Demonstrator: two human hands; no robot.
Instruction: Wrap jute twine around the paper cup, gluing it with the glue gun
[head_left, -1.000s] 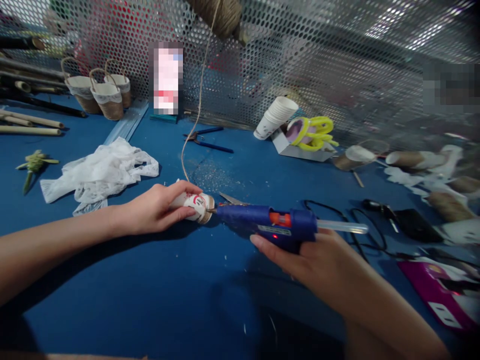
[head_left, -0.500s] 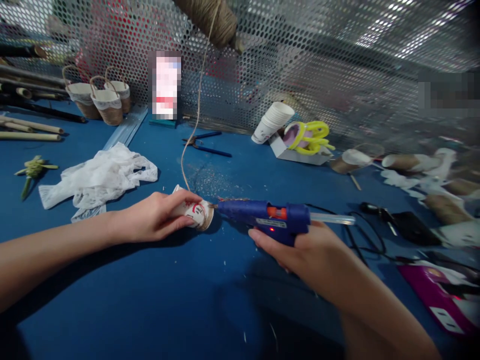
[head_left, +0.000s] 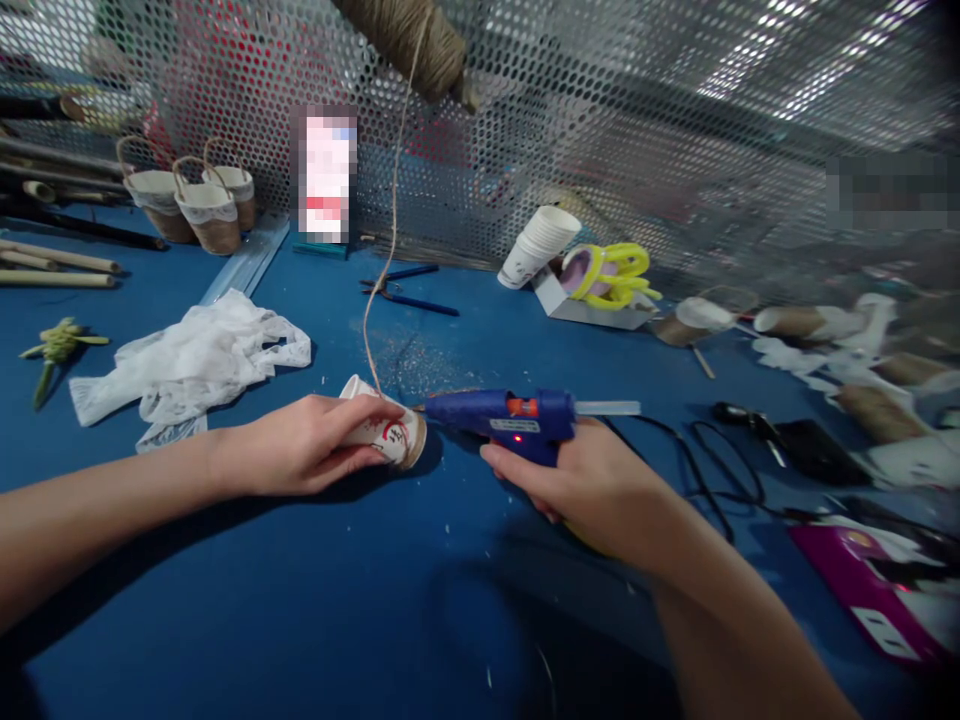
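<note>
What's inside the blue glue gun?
A clear stick pokes out of the back of the glue gun, and an orange piece shows in its side. The blue casing and the right hand hide the rest.

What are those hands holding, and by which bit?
The left hand holds a paper cup by its side; the right hand holds a blue glue gun by its handle.

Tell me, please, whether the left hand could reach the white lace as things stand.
Probably, yes: the white lace lies uncovered near the left hand, though that hand holds a paper cup.
</note>
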